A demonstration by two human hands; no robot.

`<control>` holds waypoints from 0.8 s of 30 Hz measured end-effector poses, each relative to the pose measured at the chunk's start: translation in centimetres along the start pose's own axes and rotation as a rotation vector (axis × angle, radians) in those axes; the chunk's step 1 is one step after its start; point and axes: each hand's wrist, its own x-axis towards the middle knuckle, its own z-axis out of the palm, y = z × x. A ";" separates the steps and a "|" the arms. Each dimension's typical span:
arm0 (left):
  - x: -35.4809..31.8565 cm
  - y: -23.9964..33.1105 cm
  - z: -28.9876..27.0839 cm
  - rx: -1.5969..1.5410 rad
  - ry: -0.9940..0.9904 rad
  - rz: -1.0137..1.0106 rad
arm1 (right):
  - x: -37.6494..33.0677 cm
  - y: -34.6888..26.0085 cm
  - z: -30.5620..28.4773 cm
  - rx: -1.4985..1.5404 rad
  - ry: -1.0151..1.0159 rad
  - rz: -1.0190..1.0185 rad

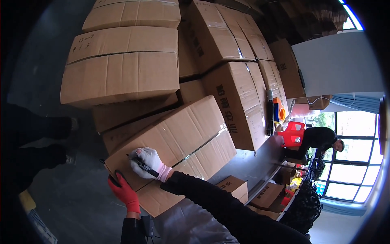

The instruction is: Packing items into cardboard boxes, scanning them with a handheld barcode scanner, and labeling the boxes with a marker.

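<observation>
A brown cardboard box [191, 130], taped along its seam, lies tilted in front of me. My right hand [145, 162], in a white glove, is closed round a black marker pen [147, 168] over the box's near end. The pen's tip points toward the cardboard; whether it touches cannot be made out. Beside it, my left hand [125, 192], in a red glove with dark fingertips, rests against the near edge of the same box. Its fingers look extended along the edge, and part of them is hard to see.
More sealed boxes [122, 69] are stacked beyond and left. On one stack lie a tape dispenser [279, 110] and a black object [270, 114]. A person in dark clothes [319, 140] bends near a red crate [293, 134]. Smaller boxes [233, 187] stand at right.
</observation>
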 end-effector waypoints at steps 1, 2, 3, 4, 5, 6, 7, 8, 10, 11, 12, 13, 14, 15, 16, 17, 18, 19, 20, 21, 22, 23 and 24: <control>0.0 0.1 0.0 -0.002 -0.007 -0.001 | 0.0 0.0 0.0 -0.001 0.005 0.005; -0.1 0.1 0.1 -0.002 -0.010 0.000 | 0.0 0.0 0.0 -0.002 0.010 0.011; -0.1 0.0 0.2 -0.003 -0.008 0.001 | -0.1 0.1 -0.2 -0.004 0.012 0.012; -0.2 -0.1 0.3 -0.004 -0.006 0.002 | -0.2 0.1 -0.3 -0.005 0.010 0.013; -0.1 -0.1 0.3 -0.004 -0.002 0.003 | -0.1 0.1 -0.3 -0.003 0.008 0.014; -0.2 -0.1 0.3 -0.004 -0.003 0.003 | -0.1 0.1 -0.3 -0.001 0.006 0.015; -0.2 -0.1 0.4 -0.005 -0.002 0.005 | 0.0 0.1 -0.4 -0.001 0.007 0.016; -0.2 -0.2 0.5 -0.006 0.000 0.006 | -0.1 0.1 -0.5 0.003 0.009 0.022; -0.1 -0.4 0.4 0.001 0.010 0.004 | -0.1 0.1 -0.3 0.022 0.009 0.035; -0.1 -0.5 0.3 -0.007 0.016 0.000 | -0.1 0.2 -0.2 0.035 0.005 0.037; -0.1 -0.5 -0.2 -0.007 0.034 -0.008 | -0.2 0.1 0.0 0.034 -0.017 0.051; 0.0 -0.6 -0.6 -0.003 0.056 -0.018 | -0.3 0.1 0.1 0.039 -0.041 0.065; 0.0 -0.8 -0.4 -0.022 0.043 0.000 | -0.4 0.3 0.2 0.050 -0.068 0.080; -0.2 -0.5 -0.1 -0.030 0.047 0.011 | -1.1 1.1 0.4 0.095 -0.074 0.121; -0.2 -0.4 0.5 -0.024 0.015 0.040 | -1.9 2.2 0.0 0.144 -0.085 0.165; 0.0 -1.0 0.1 0.002 0.004 0.053 | -1.2 0.2 -0.7 -0.107 -0.137 0.124; -0.3 -0.5 0.7 0.005 0.030 0.063 | -0.8 0.5 0.0 0.130 -0.057 0.307; -0.6 -0.2 1.1 0.007 0.054 0.075 | -1.2 0.2 -2.0 -0.095 -0.152 0.272; -0.5 -0.3 1.0 0.025 0.054 0.095 | -1.3 -0.2 -1.7 0.125 -0.052 0.601; -0.4 -0.5 0.7 0.040 0.049 0.116 | -1.0 -0.7 -1.5 0.059 -0.048 0.453; -0.4 -0.6 0.1 0.072 0.089 0.094 | -0.5 -1.2 -1.0 -0.007 -0.036 0.302; -0.5 -0.3 0.3 0.015 0.080 0.099 | -0.5 -0.9 -0.8 0.008 -0.057 0.305; -0.5 -0.2 0.2 -0.046 0.069 0.106 | -0.5 -0.7 -0.5 -0.019 -0.019 0.237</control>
